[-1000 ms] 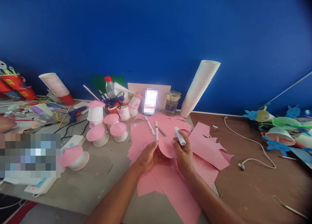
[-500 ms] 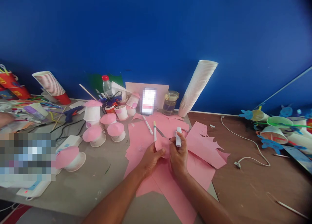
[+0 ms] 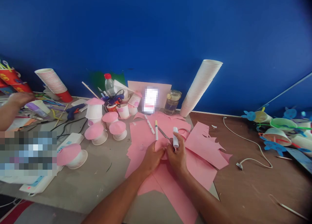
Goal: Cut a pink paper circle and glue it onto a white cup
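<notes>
My left hand pinches a small curved piece of pink paper between thumb and fingers. My right hand is curled around a white tube that looks like a glue stick, its thumb close to the same paper piece. Both hands meet over large sheets of pink paper spread on the table. Just beyond them lie scissors, partly hidden by the hands, a yellow-ended marker and a white pen.
Several paper cups with pink tops stand to the left, near a power strip. A tall cup stack leans by a glass jar. Cut pink scraps and a white cable lie right. Another person's hand reaches in at far left.
My right hand and the white tube have shifted slightly left, and the thumbs have come closer together on the pink paper. At far left, another person's hand has moved further into view.
</notes>
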`<state>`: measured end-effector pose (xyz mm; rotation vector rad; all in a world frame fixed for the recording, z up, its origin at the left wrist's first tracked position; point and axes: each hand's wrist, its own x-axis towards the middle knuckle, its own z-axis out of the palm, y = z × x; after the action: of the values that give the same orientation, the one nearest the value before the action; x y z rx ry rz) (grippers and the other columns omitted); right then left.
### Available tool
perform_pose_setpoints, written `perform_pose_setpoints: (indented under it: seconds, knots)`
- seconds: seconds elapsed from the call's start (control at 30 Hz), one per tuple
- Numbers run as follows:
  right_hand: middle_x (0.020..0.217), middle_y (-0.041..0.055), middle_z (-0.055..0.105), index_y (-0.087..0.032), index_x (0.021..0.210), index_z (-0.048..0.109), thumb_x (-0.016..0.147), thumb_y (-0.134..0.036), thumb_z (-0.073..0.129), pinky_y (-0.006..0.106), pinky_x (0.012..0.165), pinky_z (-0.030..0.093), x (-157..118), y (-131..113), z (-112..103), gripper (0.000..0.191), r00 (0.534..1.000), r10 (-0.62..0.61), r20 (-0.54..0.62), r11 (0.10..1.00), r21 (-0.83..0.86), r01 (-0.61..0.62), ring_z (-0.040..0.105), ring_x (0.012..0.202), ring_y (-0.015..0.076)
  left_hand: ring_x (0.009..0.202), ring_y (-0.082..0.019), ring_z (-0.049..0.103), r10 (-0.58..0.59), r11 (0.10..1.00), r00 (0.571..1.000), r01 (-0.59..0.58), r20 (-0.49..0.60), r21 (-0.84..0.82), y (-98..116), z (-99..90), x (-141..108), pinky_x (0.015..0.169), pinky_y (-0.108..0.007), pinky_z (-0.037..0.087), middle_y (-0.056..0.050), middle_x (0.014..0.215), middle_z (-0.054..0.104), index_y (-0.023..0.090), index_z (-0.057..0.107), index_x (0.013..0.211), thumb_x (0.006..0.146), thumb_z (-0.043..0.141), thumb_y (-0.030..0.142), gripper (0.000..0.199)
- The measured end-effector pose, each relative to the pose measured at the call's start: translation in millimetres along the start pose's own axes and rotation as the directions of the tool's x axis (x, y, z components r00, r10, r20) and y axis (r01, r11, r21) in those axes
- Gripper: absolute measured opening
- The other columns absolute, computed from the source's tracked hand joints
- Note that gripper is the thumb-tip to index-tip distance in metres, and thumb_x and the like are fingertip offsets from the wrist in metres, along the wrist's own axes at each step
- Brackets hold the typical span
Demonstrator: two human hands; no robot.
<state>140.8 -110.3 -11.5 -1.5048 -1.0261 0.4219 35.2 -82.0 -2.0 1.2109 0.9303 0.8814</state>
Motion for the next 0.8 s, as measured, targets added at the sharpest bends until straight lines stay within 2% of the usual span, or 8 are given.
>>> perform_pose_setpoints:
  seconds: [0.07,0.17,0.3,0.43,0.57,0.67,0.73,0.8]
  knots:
    - [0.089,0.0026,0.060,-0.024,0.118,0.049,0.077,-0.022,0.052,0.029,0.062,0.048,-2.4,-1.5,0.3,0.041,1.000,-0.019,0.002,1.000,0.002,0.019,0.057,0.072,0.0153,0.078,-0.018,0.058,-0.004,1.000,1.000,0.004,-0.005,-0.009,5.1,0.9,-1.2,0.071,-0.027,0.047,-0.004,0.083,0.066,0.015,0.064,0.092,0.075,0.059,0.026,0.021]
    - [0.083,0.0001,0.058,-0.025,0.122,0.046,0.082,-0.022,0.052,0.028,0.063,0.048,-6.1,-2.1,-0.1,0.040,0.998,-0.066,-0.021,0.996,0.063,0.067,0.056,0.071,0.0142,0.071,-0.017,0.056,-0.034,0.999,0.998,0.032,-0.060,-0.020,11.4,1.2,-3.0,0.064,-0.025,0.046,-0.003,0.076,0.065,0.016,0.064,0.081,0.073,0.057,0.023,0.013]
    - [0.090,0.0040,0.058,-0.026,0.123,0.046,0.087,-0.023,0.050,0.033,0.068,0.049,-8.0,4.7,-6.1,0.037,0.972,-0.225,-0.070,0.967,0.104,0.232,0.059,0.080,0.0172,0.069,-0.017,0.054,-0.055,0.996,0.995,0.048,-0.085,-0.079,8.1,-1.2,-3.5,0.056,-0.024,0.043,-0.003,0.077,0.063,0.017,0.063,0.076,0.075,0.057,0.027,0.011]
    - [0.098,0.0083,0.061,-0.026,0.124,0.049,0.087,-0.020,0.051,0.038,0.071,0.050,-8.0,10.0,-16.1,0.038,0.897,-0.443,-0.013,0.897,0.012,0.443,0.060,0.081,0.0208,0.072,-0.018,0.054,-0.084,0.989,0.988,0.067,-0.126,-0.134,-3.2,-8.6,-0.2,0.058,-0.026,0.045,-0.004,0.081,0.062,0.018,0.062,0.080,0.075,0.060,0.035,0.018]
    - [0.092,0.0076,0.066,-0.027,0.125,0.051,0.085,-0.019,0.055,0.040,0.069,0.049,-6.8,3.1,-20.7,0.042,0.797,-0.593,0.117,0.794,-0.080,0.603,0.057,0.076,0.0217,0.076,-0.021,0.054,-0.062,0.995,0.974,0.043,-0.217,-0.091,-6.4,-17.1,3.9,0.065,-0.028,0.045,-0.005,0.078,0.062,0.018,0.062,0.079,0.072,0.063,0.035,0.018]
    - [0.090,0.0064,0.069,-0.028,0.124,0.053,0.085,-0.020,0.055,0.039,0.067,0.048,-5.6,-3.2,-19.0,0.041,0.737,-0.649,0.191,0.730,-0.119,0.673,0.056,0.068,0.0196,0.075,-0.020,0.054,-0.071,0.993,0.978,0.050,-0.196,-0.107,-3.5,-18.5,4.4,0.065,-0.029,0.045,-0.004,0.076,0.062,0.017,0.062,0.080,0.073,0.061,0.037,0.021]
    - [0.090,0.0064,0.070,-0.027,0.122,0.054,0.085,-0.021,0.053,0.038,0.066,0.047,-5.3,-4.1,-16.4,0.038,0.722,-0.652,0.230,0.714,-0.133,0.687,0.057,0.065,0.0186,0.073,-0.018,0.053,-0.081,0.987,0.982,0.055,-0.169,-0.153,-1.3,-16.9,3.8,0.064,-0.028,0.045,-0.003,0.077,0.061,0.017,0.062,0.082,0.074,0.059,0.038,0.022]
    - [0.081,0.0048,0.070,-0.026,0.118,0.057,0.085,-0.021,0.053,0.036,0.065,0.046,-5.3,-2.2,-13.3,0.034,0.721,-0.643,0.258,0.711,-0.149,0.687,0.056,0.061,0.0176,0.070,-0.016,0.052,-0.083,0.978,0.986,0.054,-0.143,-0.201,0.4,-14.5,3.0,0.062,-0.026,0.044,-0.002,0.077,0.060,0.016,0.061,0.083,0.075,0.059,0.038,0.023]
